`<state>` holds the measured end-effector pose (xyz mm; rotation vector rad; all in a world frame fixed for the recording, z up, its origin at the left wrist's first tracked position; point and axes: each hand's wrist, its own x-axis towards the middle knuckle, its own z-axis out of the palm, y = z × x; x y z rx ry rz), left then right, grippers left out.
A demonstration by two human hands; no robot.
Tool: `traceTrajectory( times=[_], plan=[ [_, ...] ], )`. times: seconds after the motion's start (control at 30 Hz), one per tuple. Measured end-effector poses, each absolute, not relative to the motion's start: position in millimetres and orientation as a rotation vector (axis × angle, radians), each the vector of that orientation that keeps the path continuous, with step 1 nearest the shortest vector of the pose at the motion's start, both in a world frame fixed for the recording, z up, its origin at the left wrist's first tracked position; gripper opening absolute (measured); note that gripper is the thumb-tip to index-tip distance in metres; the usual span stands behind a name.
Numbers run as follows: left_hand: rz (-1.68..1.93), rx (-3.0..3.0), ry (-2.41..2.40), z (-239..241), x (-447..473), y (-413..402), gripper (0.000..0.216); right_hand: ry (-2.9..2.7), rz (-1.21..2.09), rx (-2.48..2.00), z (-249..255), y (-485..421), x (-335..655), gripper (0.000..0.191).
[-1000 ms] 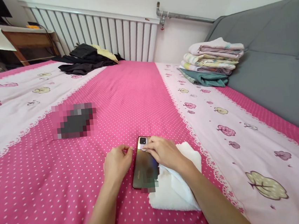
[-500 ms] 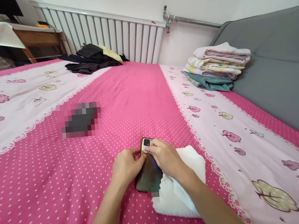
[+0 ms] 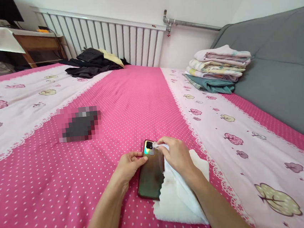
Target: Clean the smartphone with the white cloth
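Note:
A smartphone (image 3: 151,180) lies back side up on the bed, its camera block at the far end and its back shining greenish brown. My left hand (image 3: 130,166) grips the phone's left edge near the camera, thumb on the back. Pinched in the fingers of my right hand (image 3: 176,154) is a corner of a white cloth (image 3: 180,201), held against the right side of the camera block. The rest of the cloth drapes down under my right wrist and covers the phone's lower right edge.
A blurred-out dark object (image 3: 80,124) rests on the pink dotted bedspread (image 3: 139,90) to the left. Dark clothes (image 3: 90,62) lie near the radiator (image 3: 107,36). Folded fabrics (image 3: 219,70) are stacked by the grey headboard (image 3: 275,59). A desk (image 3: 40,40) stands at far left.
My right hand has shifted slightly right and now shows a cloth corner in its fingers by the camera. More of the phone's back is uncovered. My left hand stays on the phone's edge.

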<state>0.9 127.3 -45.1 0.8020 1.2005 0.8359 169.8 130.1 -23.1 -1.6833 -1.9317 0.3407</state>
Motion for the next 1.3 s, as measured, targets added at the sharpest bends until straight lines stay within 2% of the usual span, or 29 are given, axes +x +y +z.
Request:
traceTrajectory(
  times=[0.43, 0.63, 0.87, 1.3],
  plan=[
    [0.855, 0.821, 0.998, -42, 18, 114, 0.055, -1.734, 0.346, -1.679, -17, 138, 191, 0.022],
    [1.064, 0.782, 0.844, -33, 21, 115, 0.058, -1.592, 0.25, -1.55, -5, 137, 208, 0.02],
    [1.26, 0.827, 0.785, -36, 24, 113, 0.045, -1.461, -0.013, -1.195, 24, 116, 199, 0.017],
    [1.258, 0.893, 0.819, -35, 36, 107, 0.041, -1.629, -0.039, -1.108, 27, 106, 182, 0.02]
  ],
)
